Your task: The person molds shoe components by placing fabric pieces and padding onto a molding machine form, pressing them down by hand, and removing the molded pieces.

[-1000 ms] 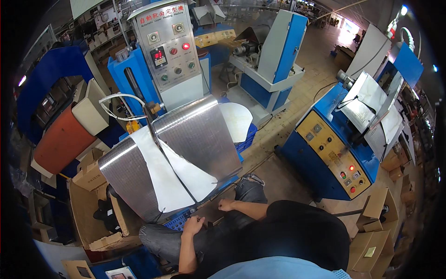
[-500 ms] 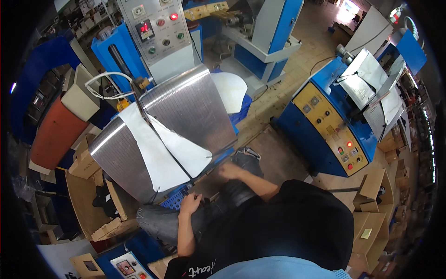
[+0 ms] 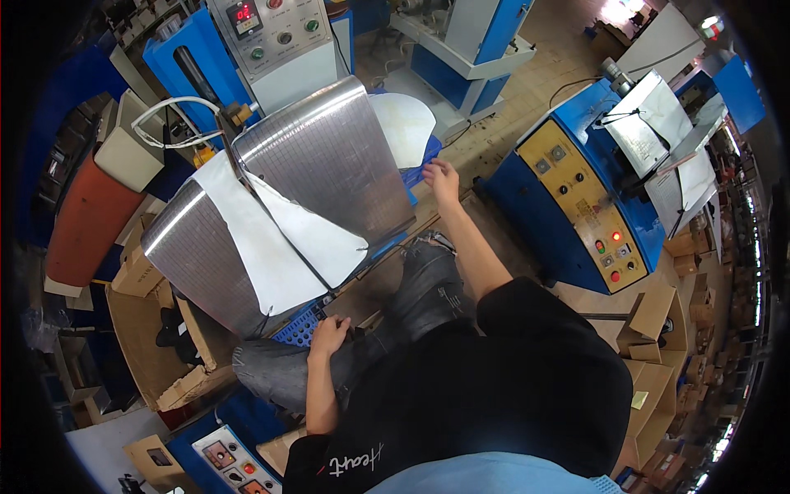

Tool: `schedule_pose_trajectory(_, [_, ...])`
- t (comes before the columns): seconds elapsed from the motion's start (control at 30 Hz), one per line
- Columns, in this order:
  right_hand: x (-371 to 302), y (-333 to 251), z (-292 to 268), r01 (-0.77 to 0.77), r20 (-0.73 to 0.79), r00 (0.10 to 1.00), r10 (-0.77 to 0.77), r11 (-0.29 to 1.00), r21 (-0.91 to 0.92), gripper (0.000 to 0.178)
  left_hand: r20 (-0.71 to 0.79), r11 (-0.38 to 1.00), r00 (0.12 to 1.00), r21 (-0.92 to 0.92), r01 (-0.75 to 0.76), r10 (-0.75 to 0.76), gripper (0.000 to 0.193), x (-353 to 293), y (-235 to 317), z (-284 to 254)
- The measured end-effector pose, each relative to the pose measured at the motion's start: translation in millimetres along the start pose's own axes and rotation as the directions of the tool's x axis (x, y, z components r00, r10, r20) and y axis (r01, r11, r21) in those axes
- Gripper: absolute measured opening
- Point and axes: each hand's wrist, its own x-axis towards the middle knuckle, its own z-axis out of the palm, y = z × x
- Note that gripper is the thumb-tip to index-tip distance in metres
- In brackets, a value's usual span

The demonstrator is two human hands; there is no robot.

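My right hand point(image 3: 442, 178) is stretched forward beside a blue plastic bin point(image 3: 425, 160), its fingers loosely bent and apart with nothing visible in them. A white rounded sheet point(image 3: 405, 130) lies over that bin. My left hand point(image 3: 330, 336) rests low by my lap, next to a blue perforated basket point(image 3: 299, 328). Its fingers are curled, and what they may hold is hidden. In front of me, a white cut piece point(image 3: 284, 239) with a dark strap down its middle lies draped over a ridged metal plate point(image 3: 329, 165) of a machine.
A control panel point(image 3: 267, 29) with a lit red display rises behind the metal plate. At the right stands a blue machine point(image 3: 576, 198) with a yellow panel. An open cardboard box point(image 3: 136, 354) holding dark items is at my left. More cardboard boxes point(image 3: 658, 354) stand at the right.
My right hand has moved forward from over my lap to beside the blue bin. My left hand stays near the perforated basket. The view has shifted slightly.
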Motion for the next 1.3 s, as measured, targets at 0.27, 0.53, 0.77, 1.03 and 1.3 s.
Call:
schedule_pose_trajectory(0.27, [9.2, -14.9, 14.4, -0.202, 0.001, 0.979, 0.203, 0.971, 0.125, 0.041, 0.002, 0.999, 1.0, -0.029, 0.031, -0.031, 0.041, 0.9, 3.1, -2.4])
schedule_pose_trajectory(0.53, [40.8, -11.6, 8.0, -0.205, 0.042, 0.978, 0.206, 0.895, 0.396, 0.024, 0.007, 1.0, 1.0, -0.022, 0.015, -0.015, 0.044, 7.1, -10.5, 7.9])
schedule_pose_trajectory(0.77, [92.1, -48.7, 5.5, -0.472, 0.425, 0.85, 0.311, 0.808, 0.353, 0.023, 0.233, 0.969, 0.972, 0.227, -0.094, 0.04, 0.041, -3.1, -2.2, 14.5])
schedule_pose_trajectory(1.03, [101.9, -154.5, 6.8, -0.034, 0.378, 0.91, -0.17, 0.878, 0.477, 0.02, -0.43, 0.937, 0.845, 0.277, -0.212, 0.318, 0.024, -109.0, 21.2, 5.6])
schedule_pose_trajectory(1.3, [-47.5, -225.8, 86.3, 0.873, 0.062, 0.476, -0.877, 0.48, 0.083, 0.016, -0.708, 0.987, 0.697, 0.158, 0.004, 0.111, 0.028, -172.2, -1.5, 4.4])
